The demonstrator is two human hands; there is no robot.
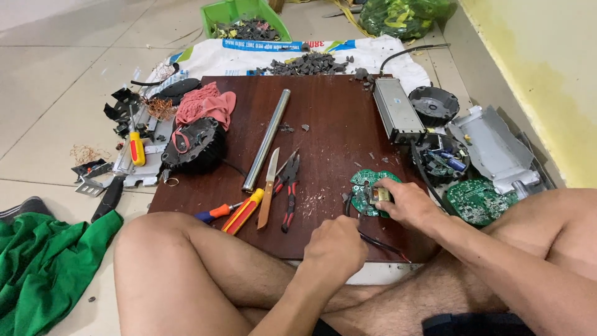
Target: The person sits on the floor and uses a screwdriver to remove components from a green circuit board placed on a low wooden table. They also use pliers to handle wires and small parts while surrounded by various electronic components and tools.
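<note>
A round green circuit board lies on the dark wooden board in front of my crossed legs. My right hand rests on its right side, fingers pinching a small yellowish block part mounted on it. My left hand is closed around a dark-handled tool whose tip meets the circuit board's left edge. Thin dark handles or wires trail from under that hand to the right.
A metal tube, knife, red-black pliers and screwdrivers lie at centre left. A black round housing and pink cloth sit left; a grey metal box, another green board and scrap sit right.
</note>
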